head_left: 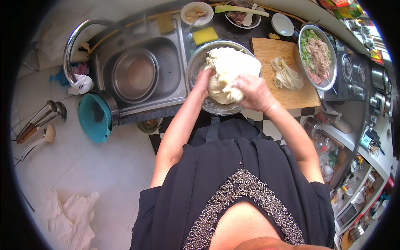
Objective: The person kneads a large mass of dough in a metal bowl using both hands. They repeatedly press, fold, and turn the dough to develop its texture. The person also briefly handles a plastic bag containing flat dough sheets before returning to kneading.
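Observation:
A large lump of pale dough [232,64] fills much of a round metal bowl [195,59] at the counter's front edge. My left hand [204,82] grips the dough's left side, its fingertips hidden by it. On the right, my right hand [252,92] is closed on a ragged part of the dough, slightly blurred. Beside the bowl lies a wooden cutting board [281,48] with a crumpled damp cloth [286,75] on it. A metal bowl of minced meat and chopped greens [318,57] overlaps the board's right edge.
To the left is a steel sink [170,62] holding a metal basin [134,75], under a curved faucet [67,50]. Behind my bowl are a yellow sponge [205,36], a white bowl [197,14] and a leek stalk [240,10] across a bowl of meat. A stove [351,68] stands right.

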A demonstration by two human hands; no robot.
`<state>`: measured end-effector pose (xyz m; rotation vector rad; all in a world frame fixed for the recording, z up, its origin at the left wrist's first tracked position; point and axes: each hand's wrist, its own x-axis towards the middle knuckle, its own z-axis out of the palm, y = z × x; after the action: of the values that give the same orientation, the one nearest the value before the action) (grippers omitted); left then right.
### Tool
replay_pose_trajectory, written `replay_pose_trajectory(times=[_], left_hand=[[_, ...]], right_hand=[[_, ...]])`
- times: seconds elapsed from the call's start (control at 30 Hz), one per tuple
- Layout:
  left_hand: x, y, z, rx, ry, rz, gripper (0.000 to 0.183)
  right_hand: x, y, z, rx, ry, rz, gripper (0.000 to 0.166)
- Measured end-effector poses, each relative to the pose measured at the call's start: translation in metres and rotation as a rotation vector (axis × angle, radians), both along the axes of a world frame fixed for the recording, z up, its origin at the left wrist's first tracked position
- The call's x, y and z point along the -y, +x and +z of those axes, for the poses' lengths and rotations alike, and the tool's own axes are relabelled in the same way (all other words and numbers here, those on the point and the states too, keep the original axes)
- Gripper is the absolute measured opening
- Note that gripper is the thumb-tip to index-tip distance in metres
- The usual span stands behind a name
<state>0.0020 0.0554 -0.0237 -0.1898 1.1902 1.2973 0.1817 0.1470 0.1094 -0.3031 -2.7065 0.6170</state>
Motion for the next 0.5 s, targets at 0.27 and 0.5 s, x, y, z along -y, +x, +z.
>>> replay_pose_trajectory(times=[0.27,0.5], left_hand=[[0.015,-0.003,0.003,-0.551,0.024,-0.086,0.07],[-0.002,-0.003,0.033,-1.054,-0.115,-0.071,0.058]], right_hand=[[0.034,0.007,-0.061,0.204,-0.021,0.311,0.038],[0.041,-0.014,-0.093,0.269,-0.171,0.295,0.041]])
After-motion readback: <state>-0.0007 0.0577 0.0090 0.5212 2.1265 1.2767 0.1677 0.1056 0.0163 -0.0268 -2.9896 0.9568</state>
